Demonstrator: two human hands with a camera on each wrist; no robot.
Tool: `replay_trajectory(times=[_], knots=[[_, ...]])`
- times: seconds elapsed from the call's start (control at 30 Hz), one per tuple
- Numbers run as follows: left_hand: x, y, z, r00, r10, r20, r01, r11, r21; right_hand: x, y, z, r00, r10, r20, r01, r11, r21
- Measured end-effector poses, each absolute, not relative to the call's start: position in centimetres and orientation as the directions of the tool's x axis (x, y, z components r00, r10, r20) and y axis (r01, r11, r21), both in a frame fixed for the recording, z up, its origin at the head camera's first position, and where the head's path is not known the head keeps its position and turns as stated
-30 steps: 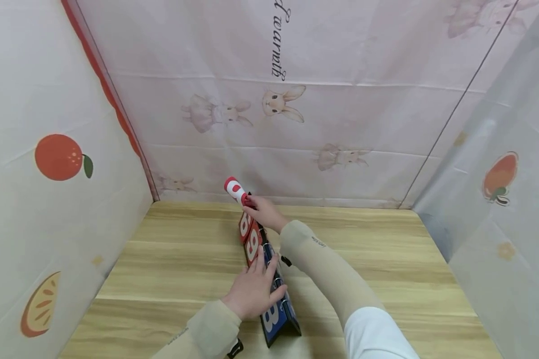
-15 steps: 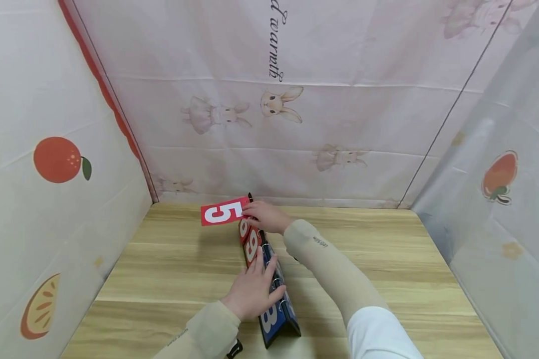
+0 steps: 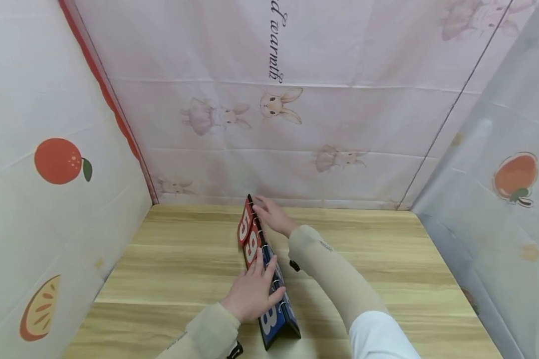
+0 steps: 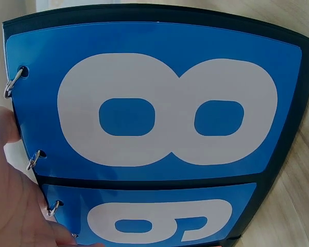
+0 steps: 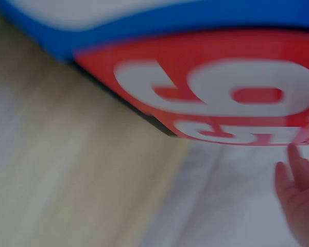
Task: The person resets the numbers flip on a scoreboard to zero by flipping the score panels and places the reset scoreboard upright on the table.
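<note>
A tent-shaped flip scoreboard [image 3: 263, 239] stands lengthwise on the wooden table, its ring-bound spine on top. On its left face hang a red card with a 5 [image 3: 244, 227] at the far end and a red card with a 9 [image 3: 251, 244] beside it. Nearer comes a blue card with an 8 [image 4: 167, 110]; the left wrist view also shows a smaller-looking blue card with a 9 [image 4: 159, 221]. My left hand [image 3: 251, 291] rests across the board's middle, fingers spread. My right hand [image 3: 275, 215] has its fingertips at the spine's far end, by the red 5.
The wooden table [image 3: 175, 279] extends to both sides of the board. Printed cloth walls [image 3: 341, 114] enclose it at the back, left and right. The board's far end lies close to the back cloth.
The red 5 card has swung over the spine, from raised in the right hand to lying flat on the left face. The right hand has let go of it; the left hand stays put.
</note>
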State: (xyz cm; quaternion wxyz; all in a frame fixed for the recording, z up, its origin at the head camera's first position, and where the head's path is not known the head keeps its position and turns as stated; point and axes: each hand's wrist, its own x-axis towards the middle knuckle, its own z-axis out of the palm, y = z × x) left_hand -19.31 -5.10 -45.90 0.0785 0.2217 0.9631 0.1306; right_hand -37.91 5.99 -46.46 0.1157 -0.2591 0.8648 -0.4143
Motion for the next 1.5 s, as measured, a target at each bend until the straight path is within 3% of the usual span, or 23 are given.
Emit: replay_trajectory(times=[0.1,0.23,0.4,0.63,1.23,1.37,1.5], knots=[[-19.3,-5.1,-45.9,-0.888,0.450,-0.089,0.411,0.866,0.285,-38.0,6.4,-48.1,-0.871,-0.484,-0.084,-0.156,0.435,-0.887],[-19.4,-5.1,-45.9,-0.886,0.454,-0.093,0.410,0.861,0.300,-38.1,6.8,-49.8,-0.826,-0.524,-0.208,0.012,0.353,-0.936],[-19.4,-5.2,-46.0,-0.890,0.448,-0.088,0.403,0.861,0.311,-37.8,6.6,-50.5,-0.798,-0.562,-0.217,0.046,0.302,-0.952],[-19.3,-5.2,-46.3,-0.886,0.453,-0.099,0.401,0.856,0.327,-36.2,6.4,-49.9,-0.741,-0.596,-0.308,0.217,0.223,-0.951],[-19.1,-5.2,-45.9,-0.890,0.452,-0.062,0.407,0.848,0.340,-37.4,5.7,-50.9,-0.790,-0.531,-0.307,0.186,0.270,-0.945],[-19.2,-5.2,-46.1,-0.890,0.450,-0.073,0.400,0.849,0.345,-37.0,5.7,-50.3,-0.838,-0.469,-0.278,0.158,0.278,-0.947],[-19.3,-5.3,-46.1,-0.889,0.450,-0.088,0.395,0.849,0.351,-36.9,5.9,-50.1,-0.913,-0.327,-0.245,0.161,0.265,-0.951]])
